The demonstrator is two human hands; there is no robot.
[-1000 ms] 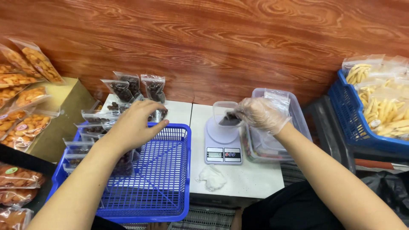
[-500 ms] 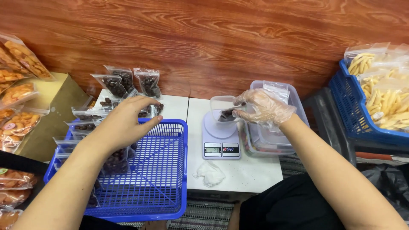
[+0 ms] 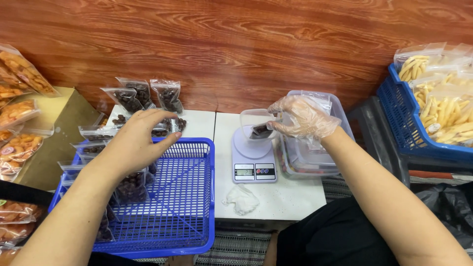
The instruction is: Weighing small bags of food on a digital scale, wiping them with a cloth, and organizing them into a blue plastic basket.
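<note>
A clear cup (image 3: 253,123) holding a dark piece stands on a white scale (image 3: 253,160) on the white table (image 3: 290,197). The right hand (image 3: 303,118), in a thin clear glove, pinches the cup's rim with curled fingers. Just right of the scale sits a clear lidded tub (image 3: 315,157). A crumpled glove (image 3: 241,199) lies in front of the scale. The left hand (image 3: 135,140), bare and open, rests palm-down on a packed bag (image 3: 130,184) standing in the blue basket (image 3: 189,216). More bags (image 3: 143,96) of dark fruit stand behind.
</note>
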